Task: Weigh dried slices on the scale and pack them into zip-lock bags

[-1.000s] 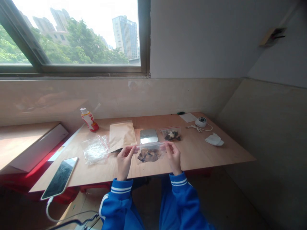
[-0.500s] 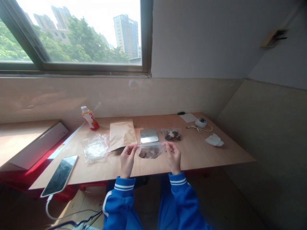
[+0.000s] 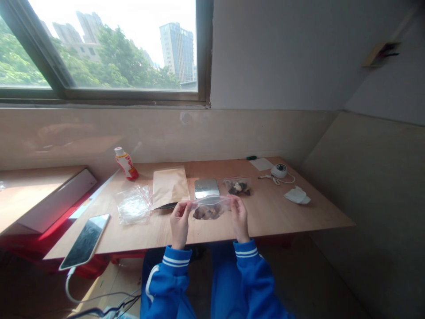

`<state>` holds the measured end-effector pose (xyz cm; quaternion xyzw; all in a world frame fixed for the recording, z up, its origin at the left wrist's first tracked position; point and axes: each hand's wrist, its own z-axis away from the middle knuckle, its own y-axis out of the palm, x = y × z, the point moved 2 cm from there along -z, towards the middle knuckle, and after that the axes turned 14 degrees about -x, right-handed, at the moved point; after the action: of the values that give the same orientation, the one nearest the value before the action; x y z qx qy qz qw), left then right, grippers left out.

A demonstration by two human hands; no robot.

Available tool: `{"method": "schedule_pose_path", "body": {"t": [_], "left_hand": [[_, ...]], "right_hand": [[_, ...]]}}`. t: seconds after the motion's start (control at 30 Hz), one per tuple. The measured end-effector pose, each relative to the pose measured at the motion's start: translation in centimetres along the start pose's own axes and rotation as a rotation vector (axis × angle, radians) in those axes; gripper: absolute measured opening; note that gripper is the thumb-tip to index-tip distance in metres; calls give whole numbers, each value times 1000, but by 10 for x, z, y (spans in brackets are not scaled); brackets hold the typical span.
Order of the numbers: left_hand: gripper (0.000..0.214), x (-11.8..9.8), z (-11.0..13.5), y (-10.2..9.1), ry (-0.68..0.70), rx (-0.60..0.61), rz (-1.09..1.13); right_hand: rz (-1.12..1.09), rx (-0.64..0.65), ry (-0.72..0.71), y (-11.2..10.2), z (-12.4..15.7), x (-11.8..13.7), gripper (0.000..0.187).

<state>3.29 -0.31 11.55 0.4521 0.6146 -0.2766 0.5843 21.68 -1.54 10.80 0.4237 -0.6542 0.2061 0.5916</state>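
My left hand (image 3: 179, 220) and my right hand (image 3: 239, 215) each pinch one top corner of a clear zip bag (image 3: 208, 208) with dark brown dried pieces inside. The bag hangs a little above the wooden table (image 3: 275, 212), near its front edge. Both sleeves are blue with white stripes. Just behind the bag lie a small silver scale (image 3: 206, 188) and a second clear bag with dark pieces (image 3: 237, 186).
A brown paper pouch (image 3: 170, 186), a heap of empty clear bags (image 3: 133, 204), a red-and-white bottle (image 3: 125, 164) and a phone on a cable (image 3: 85, 240) lie to the left. A white round device (image 3: 279, 170) and crumpled tissue (image 3: 297, 195) lie to the right.
Both hands have lifted the bag slightly off the table and drawn closer together. The view has shifted a little.
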Motion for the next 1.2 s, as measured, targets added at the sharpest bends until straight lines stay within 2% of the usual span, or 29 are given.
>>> {"method": "schedule_pose_path", "body": {"t": [0.2, 0.4, 0.53, 0.67, 0.97, 1.2], "left_hand": [[23, -4, 1, -6, 81, -29, -16], [22, -3, 2, -9, 123, -113, -43], [27, 0, 4, -3, 34, -114, 21], [31, 1, 7, 3, -91, -63, 97], [31, -4, 9, 6, -152, 66, 40], [30, -6, 11, 6, -186, 66, 61]], "right_hand": [[3, -15, 13, 1, 1, 0, 29], [-2, 62, 35, 6, 4, -3, 32], [-15, 97, 40, 9, 6, -4, 34], [12, 110, -28, 12, 9, 0, 31], [4, 5, -25, 8, 9, 0, 22], [19, -50, -67, 4, 9, 5, 18]]}}
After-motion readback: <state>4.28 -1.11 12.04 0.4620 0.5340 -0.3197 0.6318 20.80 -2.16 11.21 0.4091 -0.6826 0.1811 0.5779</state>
